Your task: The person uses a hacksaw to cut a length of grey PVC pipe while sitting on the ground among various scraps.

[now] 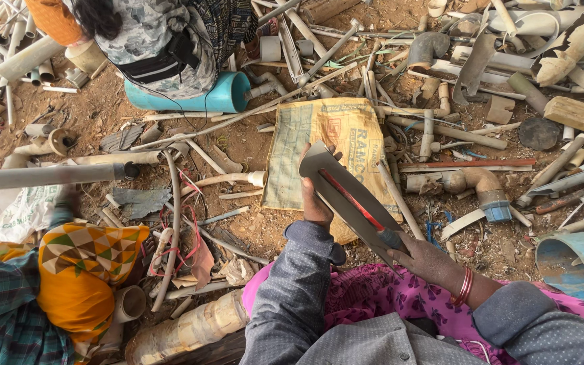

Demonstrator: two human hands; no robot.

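Both my hands hold a long grey piece of split plastic pipe [338, 186] slanting over my lap. A red strip [354, 201] runs along its inner groove. My left hand [314, 203] grips the piece near its upper end, with the fingers wrapped around the edge. At the lower end, my right hand [428, 260], with red bangles on the wrist, is closed around the piece, where a small bluish-grey part [393, 238] shows. What that part is I cannot tell.
A yellow sack [329, 132] lies on the dirt under the piece. Scrap pipes and fittings lie all around, including a brown elbow joint [479, 182] and a blue pipe [576, 265] at right. One person sits on a turquoise pipe [228, 94] ahead. Another at left handles a long grey pipe [42, 177].
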